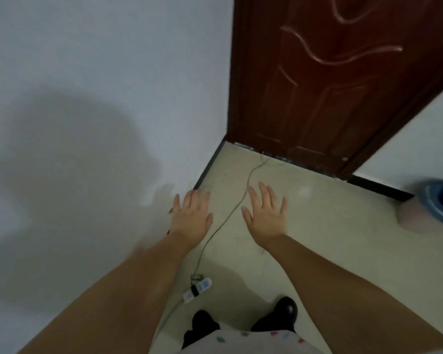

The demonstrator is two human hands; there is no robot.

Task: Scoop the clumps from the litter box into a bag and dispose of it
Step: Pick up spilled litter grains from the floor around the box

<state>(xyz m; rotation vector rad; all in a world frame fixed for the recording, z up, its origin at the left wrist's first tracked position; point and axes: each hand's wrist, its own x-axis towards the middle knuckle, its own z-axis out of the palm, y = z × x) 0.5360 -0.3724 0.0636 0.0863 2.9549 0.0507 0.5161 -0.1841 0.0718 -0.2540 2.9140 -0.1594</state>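
Head view: standing person looks down at a pale floor [304,238] in a corner by a door.
Left hand [191,217]: held out palm down, fingers spread flat, holding nothing; blurred at the fingertips.
Right hand [265,215]: held out palm down, fingers spread wide, holding nothing.
Litter box: cannot tell; the only candidate is a blue and pinkish container [430,206] at the right edge, by the wall, partly cut off.
Bag, scoop: none identifiable.
Door [330,80]: dark red-brown wood, carved panels, ahead of the hands.
Wall [87,98]: white, on the left, carrying a large shadow.
Cable [225,218]: thin, runs from the door's foot between the hands to a white power strip [197,290] on the floor.
Shoes [283,312]: black, at the bottom edge.
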